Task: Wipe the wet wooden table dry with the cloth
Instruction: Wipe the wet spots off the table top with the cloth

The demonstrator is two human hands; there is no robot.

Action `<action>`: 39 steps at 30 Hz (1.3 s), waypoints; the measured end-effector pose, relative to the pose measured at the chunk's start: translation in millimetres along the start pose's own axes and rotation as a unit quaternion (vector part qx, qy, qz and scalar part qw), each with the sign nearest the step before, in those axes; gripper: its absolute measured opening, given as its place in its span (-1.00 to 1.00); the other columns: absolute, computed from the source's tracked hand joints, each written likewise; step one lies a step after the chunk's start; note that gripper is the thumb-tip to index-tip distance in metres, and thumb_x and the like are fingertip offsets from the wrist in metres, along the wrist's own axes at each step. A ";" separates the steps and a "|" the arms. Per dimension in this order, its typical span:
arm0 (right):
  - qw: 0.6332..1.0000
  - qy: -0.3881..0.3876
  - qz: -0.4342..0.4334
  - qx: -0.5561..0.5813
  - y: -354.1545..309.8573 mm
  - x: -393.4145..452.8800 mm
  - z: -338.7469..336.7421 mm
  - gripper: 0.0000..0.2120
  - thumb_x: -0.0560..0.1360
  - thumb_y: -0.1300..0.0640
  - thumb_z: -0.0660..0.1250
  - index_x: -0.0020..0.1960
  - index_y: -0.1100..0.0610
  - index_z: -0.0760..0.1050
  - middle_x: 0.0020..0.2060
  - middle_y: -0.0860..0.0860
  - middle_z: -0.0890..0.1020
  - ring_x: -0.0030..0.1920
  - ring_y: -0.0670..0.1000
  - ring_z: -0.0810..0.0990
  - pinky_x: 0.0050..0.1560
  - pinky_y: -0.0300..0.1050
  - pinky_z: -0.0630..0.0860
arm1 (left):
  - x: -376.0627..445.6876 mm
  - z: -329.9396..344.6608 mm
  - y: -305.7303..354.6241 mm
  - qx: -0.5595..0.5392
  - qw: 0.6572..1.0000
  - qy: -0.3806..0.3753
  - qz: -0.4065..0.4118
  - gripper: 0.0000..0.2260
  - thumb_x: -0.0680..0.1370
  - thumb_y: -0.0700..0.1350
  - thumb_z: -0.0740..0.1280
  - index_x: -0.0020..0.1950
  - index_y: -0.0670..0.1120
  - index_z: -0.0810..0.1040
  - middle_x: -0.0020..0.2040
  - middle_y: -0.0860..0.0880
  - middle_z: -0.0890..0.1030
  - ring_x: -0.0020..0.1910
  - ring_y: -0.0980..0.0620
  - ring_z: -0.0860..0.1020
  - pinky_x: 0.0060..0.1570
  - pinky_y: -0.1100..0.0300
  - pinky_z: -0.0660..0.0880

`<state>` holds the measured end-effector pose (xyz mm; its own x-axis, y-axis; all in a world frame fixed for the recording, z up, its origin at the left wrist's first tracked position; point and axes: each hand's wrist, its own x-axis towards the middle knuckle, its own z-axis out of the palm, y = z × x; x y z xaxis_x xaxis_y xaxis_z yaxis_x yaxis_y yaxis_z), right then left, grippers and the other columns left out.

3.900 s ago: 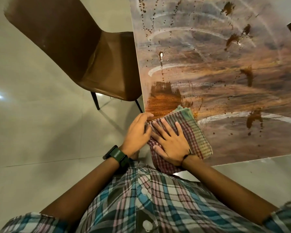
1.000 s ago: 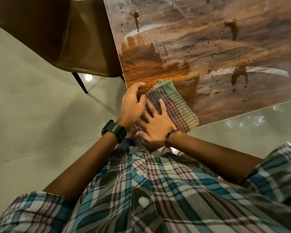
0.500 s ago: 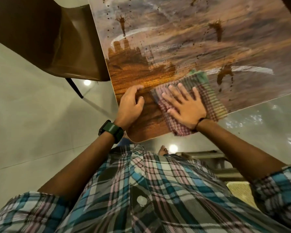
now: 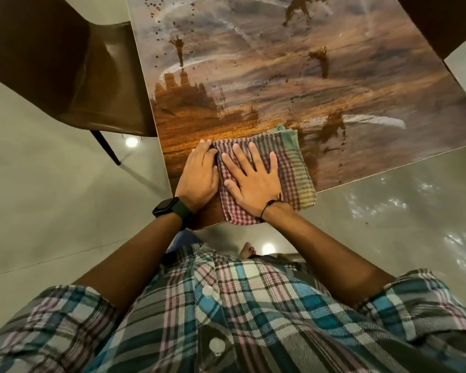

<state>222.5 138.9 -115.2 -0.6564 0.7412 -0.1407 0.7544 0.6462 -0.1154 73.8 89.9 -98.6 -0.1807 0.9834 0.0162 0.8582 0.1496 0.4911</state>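
The person leans over the near corner of the wooden table [image 4: 293,84] with both hands down on it. The right hand [image 4: 249,181] lies flat on the folded checked cloth [image 4: 288,168], fingers straight and spread, pressing rather than gripping it. The cloth sits at the near edge of the table, its lower end hanging a little past the corner. The left hand [image 4: 199,175] rests on the bare wood just at nine o'clock from the cloth, fingers loosely bent and touching the cloth's edge; whether it pinches that edge I cannot tell.

Half a second ago the cloth was further toward three o'clock and the two hands were apart, with a strip of wood showing between them. Now the cloth has been drawn back toward the left hand, so the stroke looks like a sideways pass along the near edge. The wood at ten and eleven o'clock from the hands shows a warm, clear brown patch, which I take to be the part already wiped. Beyond it, from twelve round to two o'clock, the surface is hazy, with pale curved streaks and dark splashes and drips.

By my reckoning only the near corner is done and most of the top is left. A brown chair [image 4: 73,76] stands at ten o'clock beside the table on the pale tiled floor [image 4: 51,211].
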 end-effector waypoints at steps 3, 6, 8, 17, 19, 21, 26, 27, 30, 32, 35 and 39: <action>1.000 0.002 0.002 0.001 38.1 9.7 -5.6 -0.47 0.57 -0.21 -0.08 0.51 -0.20 -0.09 0.54 -0.08 -0.05 0.53 0.07 -0.14 0.39 0.29 -0.26 | -0.8 1.7 0.1 -0.004 1.000 0.003 -0.006 -0.63 0.56 -0.18 0.12 0.35 -0.27 0.33 0.42 -0.26 0.30 0.44 -0.18 0.22 0.44 0.06 0.00; 0.994 0.011 0.103 0.025 93.5 23.7 -15.8 -0.48 0.59 -0.20 -0.04 0.50 -0.21 -0.08 0.53 -0.11 -0.08 0.52 0.06 -0.17 0.40 0.30 -0.26 | -1.5 1.4 -1.1 -0.003 1.000 0.007 -0.003 -0.64 0.57 -0.18 0.14 0.36 -0.26 0.33 0.43 -0.25 0.30 0.45 -0.17 0.20 0.45 0.04 0.02; 0.983 0.005 0.177 0.041 129.2 28.3 -25.5 -0.49 0.60 -0.21 -0.06 0.50 -0.21 -0.10 0.53 -0.13 -0.10 0.52 0.04 -0.19 0.41 0.30 -0.27 | -1.1 0.7 0.2 -0.003 1.000 0.012 0.000 -0.64 0.58 -0.20 0.15 0.36 -0.26 0.33 0.43 -0.24 0.29 0.45 -0.17 0.20 0.45 0.05 0.01; 0.991 0.000 0.132 0.022 39.7 45.4 -13.8 -0.47 0.59 -0.19 -0.10 0.51 -0.15 -0.17 0.53 -0.06 -0.14 0.51 0.14 -0.23 0.36 0.32 -0.32 | 31.5 -18.9 -5.6 -0.043 0.995 0.050 -0.068 -0.60 0.54 -0.20 0.20 0.38 -0.21 0.31 0.46 -0.21 0.25 0.47 -0.14 0.16 0.47 0.05 0.02; 0.999 -0.013 0.028 -0.010 3.2 52.4 -7.8 -0.45 0.56 -0.19 -0.16 0.51 -0.14 -0.16 0.54 -0.04 -0.10 0.52 0.15 -0.18 0.37 0.34 -0.28 | 47.3 -20.9 -9.7 -0.033 0.994 0.044 -0.098 -0.57 0.54 -0.20 0.18 0.41 -0.23 0.25 0.46 -0.22 0.23 0.47 -0.14 0.14 0.48 0.04 0.02; 1.000 -0.016 -0.017 -0.019 -8.8 62.3 -7.6 -0.44 0.52 -0.20 -0.20 0.51 -0.15 -0.10 0.53 -0.06 -0.02 0.52 0.14 -0.11 0.37 0.33 -0.24 | 54.5 -19.3 -16.9 -0.009 0.994 0.035 -0.107 -0.56 0.55 -0.20 0.14 0.43 -0.24 0.20 0.47 -0.22 0.21 0.48 -0.13 0.12 0.48 0.04 0.01; 0.998 -0.021 -0.055 -0.031 11.4 103.7 -13.6 -0.49 0.55 -0.21 -0.14 0.49 -0.24 -0.10 0.53 -0.12 -0.03 0.53 0.07 -0.12 0.37 0.32 -0.23 | 48.8 -6.2 -23.4 0.056 0.994 0.043 -0.079 -0.55 0.60 -0.14 0.03 0.46 -0.27 0.10 0.49 -0.23 0.17 0.50 -0.14 0.06 0.49 0.03 -0.05; 0.998 -0.022 -0.045 -0.027 13.5 117.9 -16.5 -0.50 0.56 -0.20 -0.13 0.49 -0.26 -0.11 0.53 -0.13 -0.05 0.52 0.06 -0.15 0.38 0.32 -0.23 | 49.6 -5.2 -23.8 0.061 0.994 0.042 -0.081 -0.54 0.61 -0.12 0.02 0.47 -0.26 0.08 0.49 -0.23 0.15 0.50 -0.13 0.05 0.49 0.03 -0.07; 0.999 -0.034 0.016 0.009 15.4 159.6 -29.8 -0.52 0.60 -0.20 -0.11 0.48 -0.27 -0.15 0.53 -0.15 -0.11 0.52 0.05 -0.21 0.40 0.32 -0.28 | 49.2 -7.9 -24.9 0.055 0.994 0.032 -0.083 -0.52 0.60 -0.08 0.04 0.48 -0.24 0.06 0.50 -0.21 0.15 0.50 -0.12 0.04 0.48 0.03 -0.07; 0.998 -0.040 0.054 0.020 13.1 170.7 -33.7 -0.52 0.60 -0.20 -0.12 0.49 -0.26 -0.16 0.53 -0.14 -0.13 0.51 0.06 -0.24 0.41 0.32 -0.29 | 48.2 -9.9 -25.6 0.044 0.996 0.026 -0.079 -0.52 0.60 -0.09 0.04 0.48 -0.23 0.07 0.49 -0.20 0.15 0.50 -0.11 0.04 0.49 0.02 -0.06; 0.998 -0.028 0.052 0.010 4.4 143.5 -28.2 -0.51 0.60 -0.19 -0.12 0.50 -0.22 -0.15 0.53 -0.12 -0.12 0.52 0.08 -0.22 0.40 0.31 -0.27 | 48.1 -8.1 -24.2 0.038 0.996 0.021 -0.080 -0.52 0.60 -0.08 0.04 0.48 -0.23 0.09 0.50 -0.21 0.15 0.50 -0.12 0.03 0.49 0.02 -0.08; 0.998 0.018 -0.057 -0.032 3.0 60.2 -14.3 -0.47 0.56 -0.19 -0.14 0.50 -0.11 -0.02 0.51 -0.02 0.04 0.51 0.17 0.01 0.39 0.35 -0.06 | 50.0 -7.8 -24.9 0.008 0.997 0.032 -0.075 -0.54 0.61 -0.07 0.05 0.46 -0.25 0.14 0.48 -0.22 0.20 0.50 -0.12 0.07 0.49 0.02 -0.05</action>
<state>185.1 188.1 -110.0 -0.7389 0.6671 -0.0948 0.6733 0.7365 -0.0659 39.7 134.5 -103.1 -0.3366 0.9416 -0.0009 0.8272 0.2962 0.4775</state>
